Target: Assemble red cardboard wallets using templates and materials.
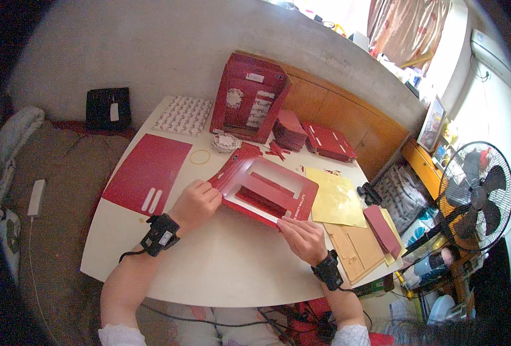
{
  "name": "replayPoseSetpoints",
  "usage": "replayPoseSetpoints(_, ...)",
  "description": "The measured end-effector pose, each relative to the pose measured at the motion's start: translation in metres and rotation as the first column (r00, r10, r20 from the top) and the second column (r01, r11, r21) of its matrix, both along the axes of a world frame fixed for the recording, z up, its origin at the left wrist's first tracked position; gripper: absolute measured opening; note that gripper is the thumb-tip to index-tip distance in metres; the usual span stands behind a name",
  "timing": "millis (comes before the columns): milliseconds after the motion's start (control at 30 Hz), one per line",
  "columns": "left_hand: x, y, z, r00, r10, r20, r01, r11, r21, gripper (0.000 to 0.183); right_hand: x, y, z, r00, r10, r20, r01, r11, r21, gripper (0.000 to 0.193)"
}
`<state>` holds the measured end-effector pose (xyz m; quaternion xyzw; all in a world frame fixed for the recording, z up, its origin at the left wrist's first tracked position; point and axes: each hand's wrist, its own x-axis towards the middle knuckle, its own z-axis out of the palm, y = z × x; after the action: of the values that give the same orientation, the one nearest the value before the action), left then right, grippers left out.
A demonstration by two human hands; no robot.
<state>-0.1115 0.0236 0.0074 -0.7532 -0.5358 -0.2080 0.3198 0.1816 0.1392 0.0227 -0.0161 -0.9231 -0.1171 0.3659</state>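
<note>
A red cardboard piece (254, 213) with a large cut-out window and pale printing is held tilted above the white table. My left hand (199, 199) pinches its left edge. On its near right edge, the fingers of my right hand (303, 235) are closed. Through the window more red card shows; whether it belongs to the same piece I cannot tell. A flat red sheet (146, 173) with two pale slots lies left of my left hand. Yellow sheets (339, 199) lie to the right of the held piece, above a tan wooden board (352, 254).
Behind stand a tall red display box (224, 121), stacked red cards (290, 131) and flat red pieces (330, 142). A patterned white sheet (183, 115), a scalloped round stack (225, 142) and a rubber band (200, 157) lie at the back left. A black fan (476, 196) stands right.
</note>
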Motion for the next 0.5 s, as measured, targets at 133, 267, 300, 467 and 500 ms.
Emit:
replayPoseSetpoints(133, 0.002, 0.001, 0.006, 0.999, -0.043, 0.021, 0.038, 0.983, 0.179, 0.007, 0.001, -0.001, 0.001, 1.0, 0.03, 0.007, -0.03, 1.0, 0.001, 0.029)
replayPoseSetpoints(267, -0.002, -0.002, 0.007, 0.996, -0.051, 0.072, 0.033, 0.973, 0.23, 0.006, 0.0, -0.009, 0.01, 0.996, 0.093, 0.015, -0.092, 0.993, -0.068, 0.038)
replayPoseSetpoints(300, -0.002, -0.002, 0.008, 0.992, -0.068, 0.102, 0.04, 0.966, 0.257, 0.008, 0.0, -0.01, 0.013, 0.993, 0.116, 0.011, -0.114, 0.985, -0.128, 0.041)
replayPoseSetpoints(467, -0.007, -0.004, 0.009, 0.988, -0.112, 0.107, 0.075, 0.95, 0.302, 0.018, 0.014, 0.02, 0.006, 0.931, -0.018, -0.364, -0.113, 0.936, -0.335, 0.05)
replayPoseSetpoints(500, -0.008, -0.005, 0.009, 0.986, -0.129, 0.109, 0.091, 0.95, 0.3, 0.021, 0.016, 0.025, 0.005, 0.903, -0.158, -0.399, -0.006, 0.926, -0.378, 0.049)
